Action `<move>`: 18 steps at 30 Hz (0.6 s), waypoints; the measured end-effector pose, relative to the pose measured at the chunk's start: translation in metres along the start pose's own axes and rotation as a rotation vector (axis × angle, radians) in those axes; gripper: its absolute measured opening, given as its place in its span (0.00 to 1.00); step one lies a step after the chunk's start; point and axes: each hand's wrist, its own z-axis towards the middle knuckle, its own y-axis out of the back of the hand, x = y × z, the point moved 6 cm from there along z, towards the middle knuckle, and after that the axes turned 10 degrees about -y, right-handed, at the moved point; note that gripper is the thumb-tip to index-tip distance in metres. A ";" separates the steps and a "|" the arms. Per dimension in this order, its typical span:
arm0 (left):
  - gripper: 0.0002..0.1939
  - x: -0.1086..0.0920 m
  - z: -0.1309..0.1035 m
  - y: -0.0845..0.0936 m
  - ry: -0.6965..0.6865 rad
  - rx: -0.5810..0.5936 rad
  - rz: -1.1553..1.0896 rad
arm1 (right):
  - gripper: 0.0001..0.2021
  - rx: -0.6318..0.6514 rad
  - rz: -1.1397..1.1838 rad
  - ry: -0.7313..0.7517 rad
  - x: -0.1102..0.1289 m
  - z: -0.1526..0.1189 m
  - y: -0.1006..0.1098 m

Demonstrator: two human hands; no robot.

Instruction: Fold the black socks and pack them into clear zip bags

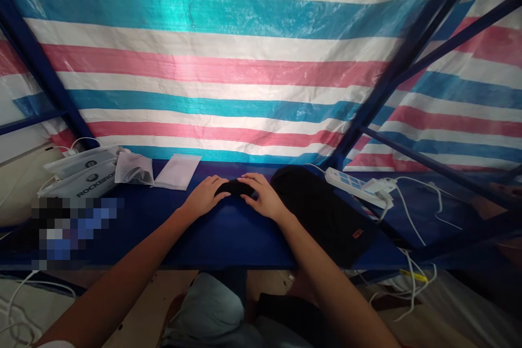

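A small bundle of black cloth (235, 187) lies on the blue shelf surface (228, 239), between my two hands. My left hand (206, 194) grips its left end, thumb in front and fingers behind. At the right end my right hand (263, 196) holds it the same way. Just right of my right hand a larger black cloth (326, 212) with small orange lettering is spread flat, reaching the front edge. How the bundle is folded cannot be made out.
White packets (178, 171) and a clear bag (134, 168) lie behind on the left, beside grey labelled pouches (95, 179). A white power strip (354, 185) with cables sits right. Blue metal posts (379, 87) frame a striped tarp (228, 70).
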 end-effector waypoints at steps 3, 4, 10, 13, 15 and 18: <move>0.19 0.001 -0.001 0.003 0.035 0.024 -0.054 | 0.23 0.074 0.039 -0.036 -0.001 0.000 0.000; 0.20 0.002 -0.001 0.004 0.053 0.033 -0.069 | 0.22 0.090 0.057 -0.072 -0.003 0.001 0.000; 0.21 -0.002 -0.006 0.003 0.084 -0.004 0.010 | 0.18 0.160 0.166 -0.204 -0.005 0.006 -0.003; 0.24 -0.012 -0.009 0.001 0.037 0.001 0.076 | 0.20 0.187 0.237 -0.267 -0.007 0.006 -0.002; 0.31 -0.018 -0.011 -0.003 0.010 0.041 0.055 | 0.20 0.223 0.296 -0.311 -0.009 0.005 -0.002; 0.34 -0.024 -0.010 -0.006 0.008 0.054 -0.005 | 0.21 0.246 0.384 -0.363 -0.012 0.003 -0.003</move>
